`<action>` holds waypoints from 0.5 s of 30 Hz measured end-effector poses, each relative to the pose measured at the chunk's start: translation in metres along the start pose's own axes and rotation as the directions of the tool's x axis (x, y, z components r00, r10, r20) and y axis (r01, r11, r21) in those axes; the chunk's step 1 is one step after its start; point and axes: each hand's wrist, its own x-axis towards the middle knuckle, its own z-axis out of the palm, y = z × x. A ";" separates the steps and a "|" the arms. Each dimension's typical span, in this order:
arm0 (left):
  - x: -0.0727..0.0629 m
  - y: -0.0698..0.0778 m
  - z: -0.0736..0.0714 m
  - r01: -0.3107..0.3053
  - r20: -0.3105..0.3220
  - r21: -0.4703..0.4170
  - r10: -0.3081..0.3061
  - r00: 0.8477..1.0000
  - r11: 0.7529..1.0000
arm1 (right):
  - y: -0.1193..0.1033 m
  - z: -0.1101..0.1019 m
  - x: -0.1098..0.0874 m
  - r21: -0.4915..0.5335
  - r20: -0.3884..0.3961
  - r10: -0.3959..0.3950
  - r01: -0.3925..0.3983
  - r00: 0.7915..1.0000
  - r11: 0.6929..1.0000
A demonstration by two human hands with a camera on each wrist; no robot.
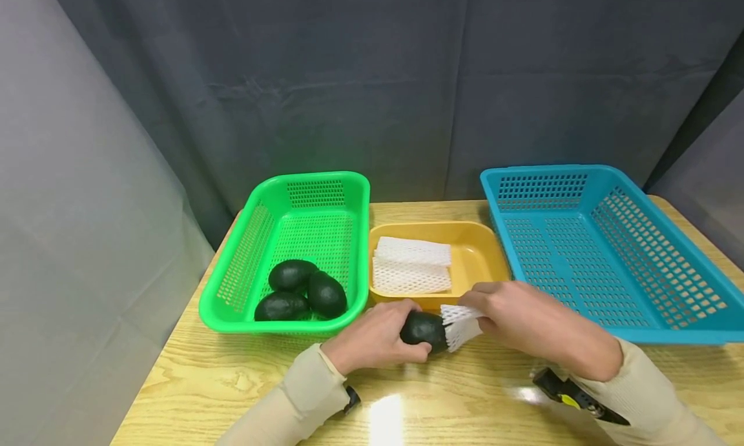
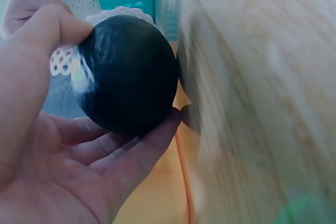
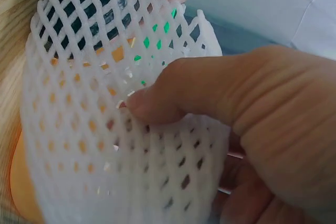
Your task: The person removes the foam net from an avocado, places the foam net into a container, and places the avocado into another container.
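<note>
My left hand (image 1: 383, 336) grips a dark avocado (image 1: 423, 330) low over the table, thumb on the near side and fingers on the far side. In the left wrist view the avocado (image 2: 128, 74) shows its rounded end toward the camera. My right hand (image 1: 508, 314) pinches a white foam net sleeve (image 1: 462, 326), whose mouth meets the avocado's right end. The right wrist view shows the thumb pressed on the mesh of the foam net (image 3: 105, 129), with the fingers partly hidden behind it.
Several avocados (image 1: 327, 295) lie in the near part of a green basket (image 1: 206, 310) at left. A yellow tray (image 1: 479, 259) behind the hands contains folded white foam nets (image 1: 411, 265). On the right stands a blue basket (image 1: 558, 259). All rest on a wooden table (image 1: 192, 394).
</note>
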 end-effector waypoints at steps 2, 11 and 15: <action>0.000 0.000 0.000 0.000 0.004 -0.001 0.000 1.000 1.000 | 0.001 0.000 0.000 0.000 -0.036 -0.019 0.019 0.999 1.000; 0.001 0.001 0.000 -0.002 0.010 -0.003 0.002 1.000 1.000 | 0.003 -0.002 -0.001 0.020 -0.127 -0.057 0.060 0.990 0.998; 0.001 0.000 0.000 0.005 0.011 -0.006 -0.005 1.000 1.000 | 0.003 -0.004 -0.001 0.025 -0.124 -0.047 0.050 0.991 0.998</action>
